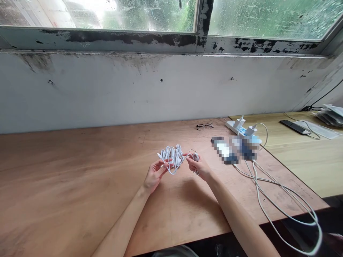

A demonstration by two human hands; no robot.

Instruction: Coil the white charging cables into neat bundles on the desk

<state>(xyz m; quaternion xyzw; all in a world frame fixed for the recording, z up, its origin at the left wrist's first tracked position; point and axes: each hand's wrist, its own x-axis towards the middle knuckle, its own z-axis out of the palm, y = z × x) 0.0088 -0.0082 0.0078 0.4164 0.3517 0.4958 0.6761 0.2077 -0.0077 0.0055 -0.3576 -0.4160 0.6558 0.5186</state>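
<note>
Between my two hands runs a white cable (173,172), sagging in a loop over the wooden table. My left hand (155,175) pinches one stretch of it between thumb and fingers. A coiled part of the cable is gripped in my right hand (198,166), the coil showing above and below the fingers. Just beyond my hands lies a pile of several bundled white cables (175,151), partly covered by the cable I hold. Both forearms reach in from the bottom of the view.
Black-framed glasses (205,126) lie behind. To the right are a white power strip (230,125) with chargers, blurred devices (225,151), and long cables (281,185) looping past the table edge. A black phone (294,127) rests on the lighter table (302,160). A wall (120,92) stands behind.
</note>
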